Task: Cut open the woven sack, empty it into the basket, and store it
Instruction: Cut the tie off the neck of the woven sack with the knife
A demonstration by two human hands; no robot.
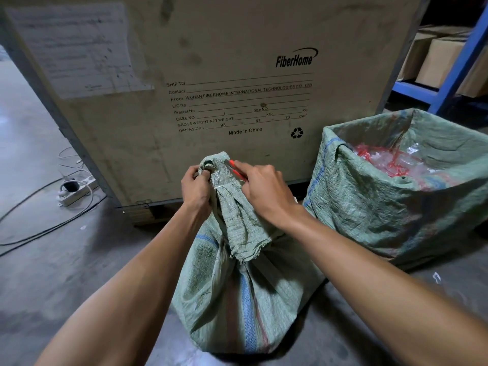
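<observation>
Woven sack stood at lower centre on the floor. Left hand gripped its bunched neck; right hand held a red-handled cutter against it. A lined basket stood at right.

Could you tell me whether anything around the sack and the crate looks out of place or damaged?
The paper sheet on the crate is wrinkled and peeling at its lower edge, and a power strip with loose cables lies on the floor left of it.
</observation>
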